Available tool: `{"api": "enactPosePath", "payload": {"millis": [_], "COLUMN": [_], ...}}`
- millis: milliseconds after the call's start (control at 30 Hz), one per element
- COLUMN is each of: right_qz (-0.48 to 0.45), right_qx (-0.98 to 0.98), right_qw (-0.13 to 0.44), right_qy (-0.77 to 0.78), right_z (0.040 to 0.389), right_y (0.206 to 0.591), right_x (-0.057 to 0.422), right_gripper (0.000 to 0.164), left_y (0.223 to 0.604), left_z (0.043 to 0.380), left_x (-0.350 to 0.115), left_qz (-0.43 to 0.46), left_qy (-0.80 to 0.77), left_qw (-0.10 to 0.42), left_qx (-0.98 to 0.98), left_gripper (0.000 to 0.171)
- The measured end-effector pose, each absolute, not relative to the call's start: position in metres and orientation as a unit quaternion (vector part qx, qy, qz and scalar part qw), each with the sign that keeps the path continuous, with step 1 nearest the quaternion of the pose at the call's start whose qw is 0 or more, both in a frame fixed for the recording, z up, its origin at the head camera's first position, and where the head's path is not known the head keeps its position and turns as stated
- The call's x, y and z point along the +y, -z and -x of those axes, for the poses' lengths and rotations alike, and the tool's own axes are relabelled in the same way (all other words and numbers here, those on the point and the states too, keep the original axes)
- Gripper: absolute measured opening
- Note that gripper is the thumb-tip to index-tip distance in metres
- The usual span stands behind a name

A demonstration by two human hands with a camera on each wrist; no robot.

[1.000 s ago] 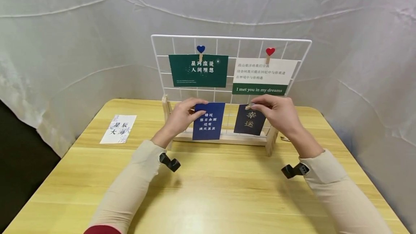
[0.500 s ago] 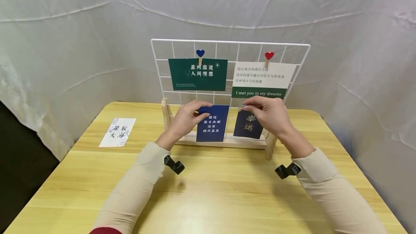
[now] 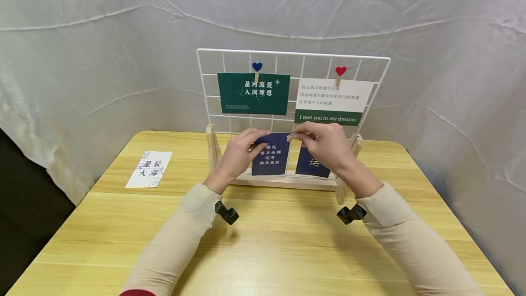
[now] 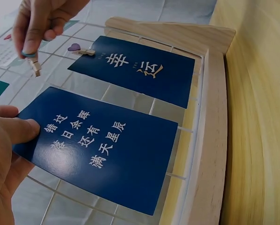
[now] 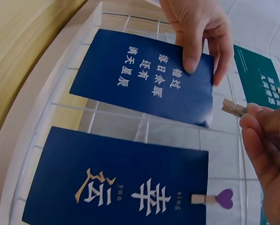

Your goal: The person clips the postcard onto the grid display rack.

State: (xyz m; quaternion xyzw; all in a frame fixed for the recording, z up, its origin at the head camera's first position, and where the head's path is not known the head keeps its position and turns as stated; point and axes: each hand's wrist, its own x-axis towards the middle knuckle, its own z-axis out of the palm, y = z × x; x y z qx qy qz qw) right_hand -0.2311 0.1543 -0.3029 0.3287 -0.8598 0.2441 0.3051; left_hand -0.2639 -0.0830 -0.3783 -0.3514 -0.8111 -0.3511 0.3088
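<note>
My left hand [image 3: 242, 153] pinches the upper left corner of a blue card [image 4: 100, 145] with white characters, thumb in front and fingers behind. The card is held in front of the lower left of a white wire grid [image 3: 275, 53]. In my right hand [image 3: 326, 145] is a small wooden clothespin [image 5: 232, 108], pinched between thumb and fingertip near the card's top right corner. A dark blue card [image 5: 121, 176] with larger characters hangs beside it, held by a clothespin with a purple heart [image 5: 224, 198]; the right hand covers its top in the head view.
Higher on the grid hang a green card [image 3: 254, 95] under a blue heart clothespin [image 3: 257, 67] and a white-and-green card [image 3: 333, 99] under a red heart clothespin [image 3: 340, 72]. A white card [image 3: 149, 169] lies on the table's left. Wooden feet [image 3: 213, 147] support the grid.
The right hand has moved left with the clothespin, from over the dark blue card to the held card's top corner. The left hand has shifted the blue card slightly right.
</note>
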Motion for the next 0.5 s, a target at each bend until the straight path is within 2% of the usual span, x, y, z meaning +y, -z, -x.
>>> {"api": "enactPosePath", "payload": {"millis": [367,500], "right_qz": [-0.314,-0.305], "right_qx": [-0.867,-0.873], "right_qw": [0.311,0.306], "right_qy": [-0.23,-0.225], "right_z": [0.238,0.239], "right_y": [0.298,0.299], "right_x": [0.145,0.141], "right_gripper": [0.007,0.008], "left_y": [0.378,0.377], "left_z": [0.27,0.27], "left_x": [-0.085,-0.082], "left_qz": [0.337,0.35], "left_qy": [0.407,0.39], "left_qw": [0.257,0.264], "left_qx": [-0.809,-0.81], "left_gripper": [0.03,0.03]}}
